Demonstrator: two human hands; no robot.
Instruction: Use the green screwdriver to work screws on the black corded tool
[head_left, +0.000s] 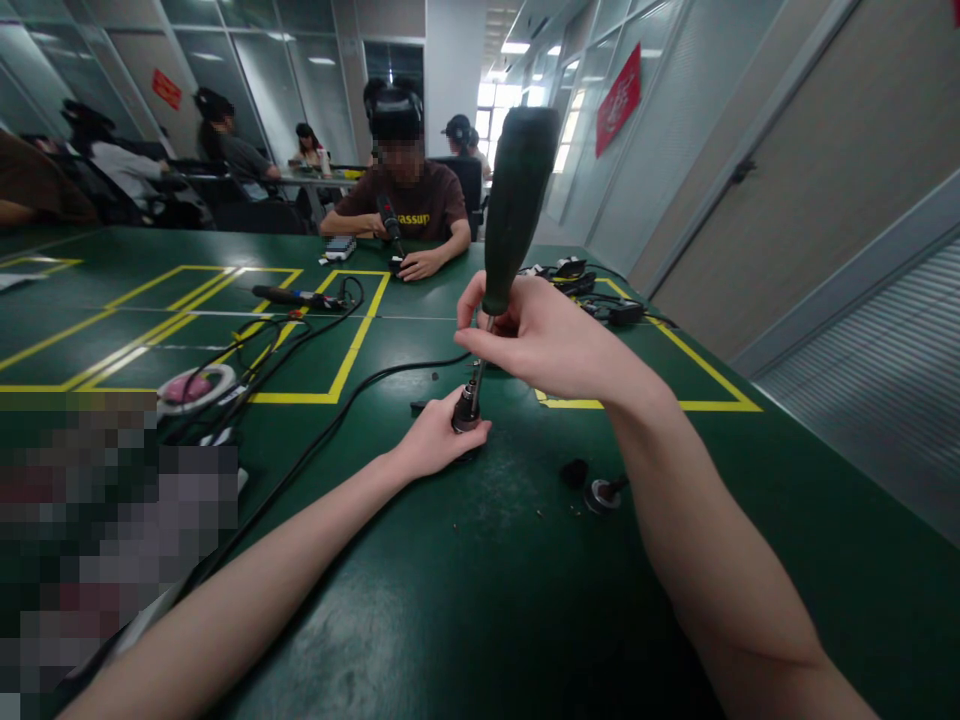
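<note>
Yellow letters (415,218), legible as "assup" with the start unclear, are printed on the dark shirt (445,194) worn by the person seated across the tabletop (420,600), beyond the left hand (437,437). Pale marks are borne by a red sign (619,101) above and right of the right hand (544,340), but cannot be read.

We looked through one camera, worn on the head, and it faced forward and down over the green table (480,620). Our forearms (300,550) entered from the lower edge, so the view stood behind and above our left hand (433,440) and right hand (551,335), rather near to them. Beyond, we saw across to a seated person (416,195) and, much farther, the bright windows (491,115).
</note>
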